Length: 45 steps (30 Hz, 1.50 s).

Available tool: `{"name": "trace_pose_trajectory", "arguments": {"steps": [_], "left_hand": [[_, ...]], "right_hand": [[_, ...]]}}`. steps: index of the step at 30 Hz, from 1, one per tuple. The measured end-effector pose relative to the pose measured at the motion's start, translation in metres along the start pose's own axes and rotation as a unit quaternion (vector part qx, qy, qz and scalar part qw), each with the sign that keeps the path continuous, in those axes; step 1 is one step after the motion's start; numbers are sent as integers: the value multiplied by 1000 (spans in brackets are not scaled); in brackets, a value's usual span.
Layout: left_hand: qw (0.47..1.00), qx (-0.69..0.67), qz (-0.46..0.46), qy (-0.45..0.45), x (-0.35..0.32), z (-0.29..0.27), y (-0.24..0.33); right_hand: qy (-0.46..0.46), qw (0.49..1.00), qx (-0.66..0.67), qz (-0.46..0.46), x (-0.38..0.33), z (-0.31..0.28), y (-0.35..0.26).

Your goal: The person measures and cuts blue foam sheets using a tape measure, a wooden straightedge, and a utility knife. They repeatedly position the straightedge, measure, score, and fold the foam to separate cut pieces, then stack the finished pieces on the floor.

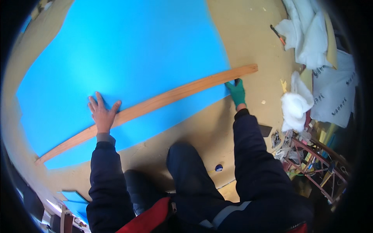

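A large bright blue sheet (128, 50) lies flat on a tan surface. Across its near part runs a long wooden strip (171, 96), rising from lower left to upper right, its right end past the sheet's edge. My left hand (104, 116), bare, rests on the sheet with fingers spread, the thumb and wrist beside and over the strip. At the sheet's right edge, just below the strip, my right hand (236, 94) wears a green glove. Its fingers are closed around a small dark thing (237, 81) too small to name.
A tape measure (218, 167) lies near my knees. White wadding (297, 105), a white printed bag (334, 93) and an orange-and-black tool (278, 35) are at the right. A reddish metal frame (311, 167) stands at lower right. Blue pieces (75, 202) lie at lower left.
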State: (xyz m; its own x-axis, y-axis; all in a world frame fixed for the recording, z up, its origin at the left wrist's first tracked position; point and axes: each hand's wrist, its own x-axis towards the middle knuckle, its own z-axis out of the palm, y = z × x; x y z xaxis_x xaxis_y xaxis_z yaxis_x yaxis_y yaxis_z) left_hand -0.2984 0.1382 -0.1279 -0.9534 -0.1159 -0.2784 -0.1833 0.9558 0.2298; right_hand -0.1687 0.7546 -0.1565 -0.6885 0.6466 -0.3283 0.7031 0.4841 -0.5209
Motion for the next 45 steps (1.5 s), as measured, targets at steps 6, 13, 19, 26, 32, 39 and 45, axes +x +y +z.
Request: {"name": "trace_pose_trajectory", "arguments": {"steps": [6, 13, 19, 26, 32, 39, 45], "left_hand": [[964, -82, 253, 20, -80, -31, -28], [979, -26, 201, -3, -106, -22, -28], [983, -4, 181, 16, -114, -19, -41], [989, -33, 96, 106, -134, 0, -76], [966, -49, -37, 250, -155, 45, -158], [744, -550, -362, 115, -88, 15, -226], [792, -436, -402, 144, -63, 5, -199]], "right_hand": [[-123, 992, 4, -15, 49, -86, 49], [-65, 994, 22, 81, -6, -101, 93], [-56, 963, -33, -260, -74, -12, 11], [-79, 857, -292, -418, -112, 75, -75], [-47, 837, -261, -479, -107, 77, -68], [-31, 849, -311, -426, -124, 76, -84], [-28, 848, -314, -427, -129, 66, -96]]}}
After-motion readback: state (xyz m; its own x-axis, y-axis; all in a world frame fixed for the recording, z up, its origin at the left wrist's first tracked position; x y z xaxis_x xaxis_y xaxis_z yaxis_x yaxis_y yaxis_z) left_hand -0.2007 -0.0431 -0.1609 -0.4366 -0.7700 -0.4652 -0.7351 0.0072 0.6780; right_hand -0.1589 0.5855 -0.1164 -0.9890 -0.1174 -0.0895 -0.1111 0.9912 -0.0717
